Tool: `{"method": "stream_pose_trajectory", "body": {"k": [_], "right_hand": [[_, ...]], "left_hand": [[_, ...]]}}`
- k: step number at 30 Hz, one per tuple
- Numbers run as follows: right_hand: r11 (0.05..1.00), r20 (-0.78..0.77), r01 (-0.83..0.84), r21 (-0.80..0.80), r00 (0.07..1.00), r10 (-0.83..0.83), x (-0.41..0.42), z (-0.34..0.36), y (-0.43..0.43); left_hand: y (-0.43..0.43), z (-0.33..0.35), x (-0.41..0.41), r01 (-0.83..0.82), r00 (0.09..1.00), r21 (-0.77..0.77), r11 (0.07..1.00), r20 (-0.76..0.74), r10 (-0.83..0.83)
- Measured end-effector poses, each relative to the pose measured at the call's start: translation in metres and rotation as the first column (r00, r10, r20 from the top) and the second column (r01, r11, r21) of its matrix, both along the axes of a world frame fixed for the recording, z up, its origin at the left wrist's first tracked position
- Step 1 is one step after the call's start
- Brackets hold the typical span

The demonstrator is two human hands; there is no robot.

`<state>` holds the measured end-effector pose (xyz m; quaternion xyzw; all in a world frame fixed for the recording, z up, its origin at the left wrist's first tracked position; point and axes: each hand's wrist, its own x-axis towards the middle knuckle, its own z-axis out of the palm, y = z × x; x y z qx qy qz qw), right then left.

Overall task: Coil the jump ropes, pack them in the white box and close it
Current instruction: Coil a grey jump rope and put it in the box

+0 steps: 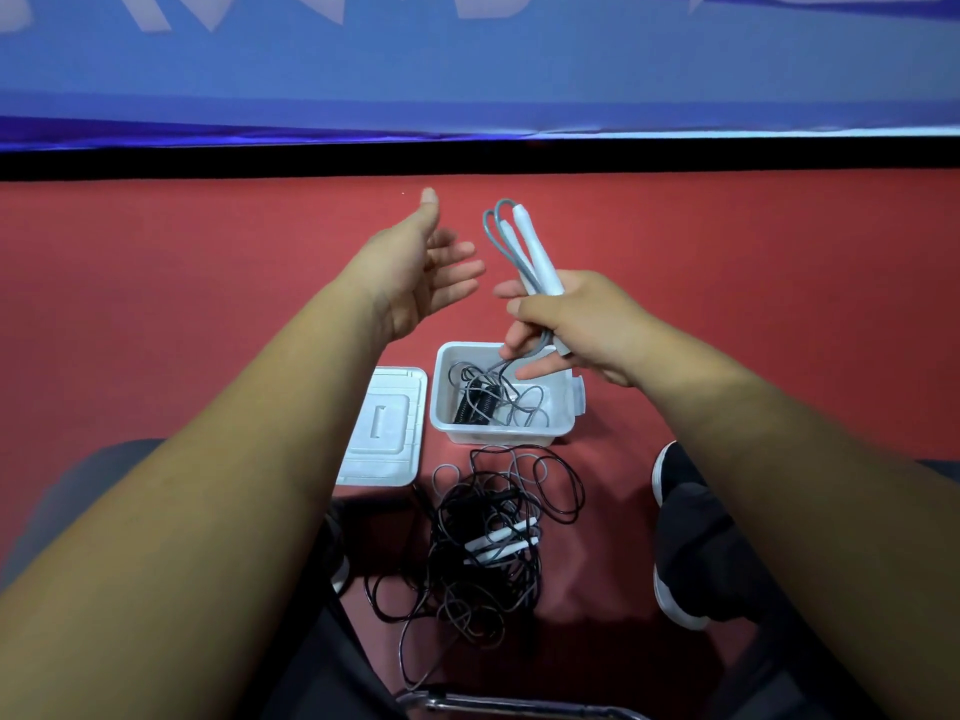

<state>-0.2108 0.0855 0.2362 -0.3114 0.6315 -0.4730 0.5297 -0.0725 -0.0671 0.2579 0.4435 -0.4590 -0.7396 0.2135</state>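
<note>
the right grip [566, 324] is closed round the two white handles [535, 257] of a grey jump rope [544, 340], held above the white box [567, 407]. its cord trails down into the box, where a coiled black rope [475, 402] lies. the left grip [415, 267] is open, fingers spread, holding nothing. the lid [384, 428] lies just left of the box on the red floor [208, 304], and a tangle of ropes [493, 543] sits close by.

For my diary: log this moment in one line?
right hand grips white handles | left hand holds nothing | white box uncovered | lid beside it
</note>
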Motion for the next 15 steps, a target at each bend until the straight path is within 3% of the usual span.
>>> {"method": "stream_pose_trajectory", "body": {"k": [5, 11, 15], "right_hand": [[0.993, 0.080, 0.045, -0.108, 0.996, -0.036, -0.001, 0.023, -0.001], [0.970, 0.116, 0.154, -0.186, 0.984, -0.134, -0.013, 0.043, 0.002], [0.949, 0.079, 0.258, -0.180, 0.966, -0.248, -0.023, 0.047, 0.006]], "left_hand": [[0.008, -0.019, -0.003, 0.241, 0.970, 0.085, 0.967, -0.020, -0.241], [0.021, -0.026, -0.001, 0.562, 0.822, 0.122, 0.818, 0.027, -0.569], [0.024, -0.026, 0.005, 0.649, 0.757, 0.000, 0.761, 0.098, -0.646]]}}
